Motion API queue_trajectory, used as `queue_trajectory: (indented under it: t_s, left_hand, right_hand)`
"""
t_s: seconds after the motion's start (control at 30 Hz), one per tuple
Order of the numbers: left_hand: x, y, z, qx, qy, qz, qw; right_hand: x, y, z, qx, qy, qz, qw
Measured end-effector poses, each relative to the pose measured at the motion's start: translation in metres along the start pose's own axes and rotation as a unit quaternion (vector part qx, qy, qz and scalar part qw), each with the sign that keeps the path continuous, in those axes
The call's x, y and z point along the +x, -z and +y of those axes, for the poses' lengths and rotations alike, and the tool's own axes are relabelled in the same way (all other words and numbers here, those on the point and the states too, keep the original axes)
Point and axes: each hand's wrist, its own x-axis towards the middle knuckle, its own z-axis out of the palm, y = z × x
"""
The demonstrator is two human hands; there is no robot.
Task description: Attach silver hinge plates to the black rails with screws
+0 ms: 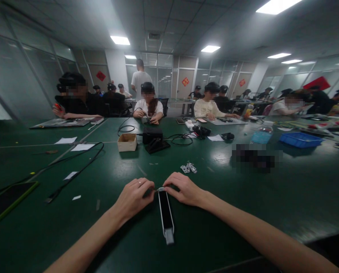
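Observation:
A long, narrow device with a black face and a silver-white frame lies on the green table. Its near end carries a grey block. At its far end is a small pale piece. My left hand is closed, thumb and fingers together just left of that end; something tiny shows at the fingertips, too small to name. From the right, my right hand pinches the device's far end between thumb and forefinger. Beyond my hands lie several small metal plates with holes.
An open cardboard box stands beside a black device with cables. Right are a blue tray and a clear bottle. A black cable and a green-edged dark panel lie left. People sit across the table.

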Motion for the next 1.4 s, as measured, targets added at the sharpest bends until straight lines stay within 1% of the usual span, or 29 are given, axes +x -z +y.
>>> queue_trajectory:
  t_s: [0.07,0.17,0.27,0.33,0.53,0.73,0.97,1.2,1.4]
  left_hand:
    - [-0.001,0.002,-0.008,-0.044,0.053,-0.044,0.997]
    - [-0.001,0.006,-0.014,-0.104,0.107,-0.110,0.983]
    - [0.000,0.007,-0.011,-0.140,0.137,-0.148,0.969]
    - [0.001,0.007,-0.008,-0.157,0.152,-0.161,0.963]
    - [0.001,0.004,-0.004,-0.189,0.174,-0.182,0.949]
    - [0.003,0.004,-0.004,-0.173,0.182,-0.190,0.949]
    - [0.001,0.002,-0.006,-0.156,0.179,-0.173,0.956]
    - [-0.002,0.000,-0.006,-0.175,0.181,-0.160,0.954]
    - [0.002,0.006,0.001,-0.190,0.204,-0.150,0.949]
  right_hand:
    - [-0.002,0.005,0.008,-0.046,-0.004,-0.018,0.999]
    - [-0.006,0.012,0.017,-0.098,-0.022,-0.072,0.992]
    - [-0.007,0.015,0.019,-0.104,-0.032,-0.111,0.988]
    - [-0.007,0.014,0.017,-0.094,-0.024,-0.117,0.988]
    - [-0.006,0.008,0.012,-0.075,-0.011,-0.121,0.990]
    - [-0.007,0.008,0.014,-0.113,0.000,-0.120,0.986]
    - [-0.006,0.006,0.013,-0.102,0.000,-0.106,0.989]
    - [-0.009,0.004,0.016,-0.080,-0.004,-0.104,0.991]
    - [-0.010,0.003,0.017,-0.053,-0.013,-0.107,0.993]
